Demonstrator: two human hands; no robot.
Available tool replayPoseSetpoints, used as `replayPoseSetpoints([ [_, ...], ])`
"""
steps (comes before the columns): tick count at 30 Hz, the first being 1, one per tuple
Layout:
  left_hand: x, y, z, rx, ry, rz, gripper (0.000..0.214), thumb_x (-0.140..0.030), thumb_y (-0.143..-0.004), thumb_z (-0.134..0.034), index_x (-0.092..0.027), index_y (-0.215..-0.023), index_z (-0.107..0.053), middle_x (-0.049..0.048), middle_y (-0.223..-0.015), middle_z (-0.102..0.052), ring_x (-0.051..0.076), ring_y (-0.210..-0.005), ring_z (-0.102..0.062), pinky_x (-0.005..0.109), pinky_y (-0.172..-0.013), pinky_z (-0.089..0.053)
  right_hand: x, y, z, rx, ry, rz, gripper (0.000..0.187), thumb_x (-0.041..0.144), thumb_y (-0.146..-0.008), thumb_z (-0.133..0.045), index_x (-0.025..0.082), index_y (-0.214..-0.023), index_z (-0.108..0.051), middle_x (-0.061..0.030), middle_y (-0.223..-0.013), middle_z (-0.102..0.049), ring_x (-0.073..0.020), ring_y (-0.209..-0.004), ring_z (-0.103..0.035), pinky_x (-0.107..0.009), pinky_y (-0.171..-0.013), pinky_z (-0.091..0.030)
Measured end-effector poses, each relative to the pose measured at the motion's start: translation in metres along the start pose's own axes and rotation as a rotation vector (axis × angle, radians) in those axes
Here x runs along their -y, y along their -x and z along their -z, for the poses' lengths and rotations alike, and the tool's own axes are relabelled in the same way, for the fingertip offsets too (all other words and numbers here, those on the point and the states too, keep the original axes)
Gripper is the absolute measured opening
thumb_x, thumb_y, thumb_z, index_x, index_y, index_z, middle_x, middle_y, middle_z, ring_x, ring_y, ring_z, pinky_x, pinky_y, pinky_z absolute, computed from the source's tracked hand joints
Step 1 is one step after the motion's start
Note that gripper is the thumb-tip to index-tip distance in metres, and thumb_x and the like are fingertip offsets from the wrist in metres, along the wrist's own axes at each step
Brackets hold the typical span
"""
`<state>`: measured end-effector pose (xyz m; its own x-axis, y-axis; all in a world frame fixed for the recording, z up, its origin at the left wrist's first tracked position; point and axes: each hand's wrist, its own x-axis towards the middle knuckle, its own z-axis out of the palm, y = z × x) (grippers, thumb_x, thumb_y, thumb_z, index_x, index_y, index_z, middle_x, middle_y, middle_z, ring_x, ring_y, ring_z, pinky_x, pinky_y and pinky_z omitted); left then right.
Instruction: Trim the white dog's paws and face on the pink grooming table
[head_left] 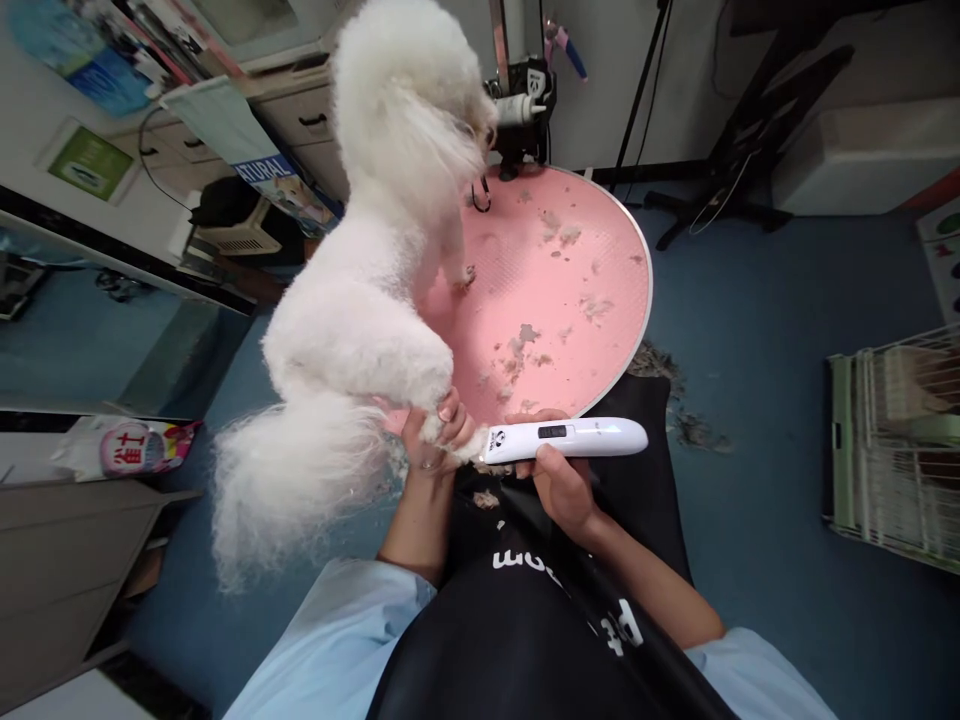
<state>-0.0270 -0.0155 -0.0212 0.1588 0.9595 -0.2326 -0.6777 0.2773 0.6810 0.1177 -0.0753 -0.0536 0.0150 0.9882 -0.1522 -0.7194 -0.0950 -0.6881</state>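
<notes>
A white fluffy dog stands on a round pink grooming table, its head toward the back and its bushy tail toward me. My left hand is closed around the dog's hind leg near the paw. In my right hand lies a white hair clipper with a dark switch, gripped between thumb and fingers. The clipper's head points left and meets the fur at the paw, close to my left fingers. Exactly how the blade touches the paw is too small to tell.
Loose fur clumps lie on the table, and more fur is on the blue floor. A grooming post with a black clamp rises at the table's back. A wire cage stands right; drawers are behind the dog.
</notes>
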Motion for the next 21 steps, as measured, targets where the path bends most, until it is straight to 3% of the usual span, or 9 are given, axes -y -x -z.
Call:
replayPoseSetpoints([
  [6,0.002,-0.002,-0.001,0.024,0.021,-0.036,0.056,-0.048,-0.066,-0.072,-0.019,-0.057,-0.025,-0.0107,-0.046,-0.019,0.001,-0.032,-0.003,0.017,-0.028,-0.011,-0.001,0.003,-0.001,-0.037,-0.040,0.060,0.028,0.035,-0.076,-0.066,0.025,-0.098,-0.052,0.0023,-0.083,-0.067,-0.0092,-0.050,-0.051,-0.026,-0.052,-0.047],
  [10,0.002,-0.003,-0.005,0.032,-0.046,-0.019,0.063,-0.054,-0.059,-0.075,-0.020,-0.054,-0.022,-0.0110,-0.042,-0.014,0.002,-0.031,-0.003,0.018,-0.027,-0.010,0.001,0.000,-0.002,-0.012,-0.076,-0.048,0.033,0.039,-0.075,-0.069,0.025,-0.101,-0.052,-0.0007,-0.092,-0.069,-0.0117,-0.057,-0.057,-0.028,-0.056,-0.049],
  [15,0.003,-0.004,-0.001,-0.073,-0.060,-0.056,0.065,-0.061,-0.060,-0.072,-0.020,-0.054,-0.023,-0.0092,-0.046,-0.023,0.001,-0.031,-0.001,0.019,-0.025,-0.013,0.003,-0.003,0.006,-0.197,-0.099,0.019,0.035,0.040,-0.072,-0.069,0.025,-0.099,-0.054,-0.0009,-0.091,-0.070,-0.0089,-0.050,-0.050,-0.023,-0.046,-0.042],
  [21,0.002,-0.005,0.007,0.018,-0.013,-0.045,0.064,-0.057,-0.064,-0.071,-0.019,-0.053,-0.021,-0.0102,-0.045,-0.015,0.001,-0.030,0.001,0.018,-0.023,-0.007,0.004,-0.003,0.008,-0.112,-0.117,-0.174,0.031,0.039,-0.072,-0.070,0.024,-0.095,-0.056,0.0000,-0.083,-0.072,-0.0097,-0.046,-0.051,-0.024,-0.042,-0.043],
])
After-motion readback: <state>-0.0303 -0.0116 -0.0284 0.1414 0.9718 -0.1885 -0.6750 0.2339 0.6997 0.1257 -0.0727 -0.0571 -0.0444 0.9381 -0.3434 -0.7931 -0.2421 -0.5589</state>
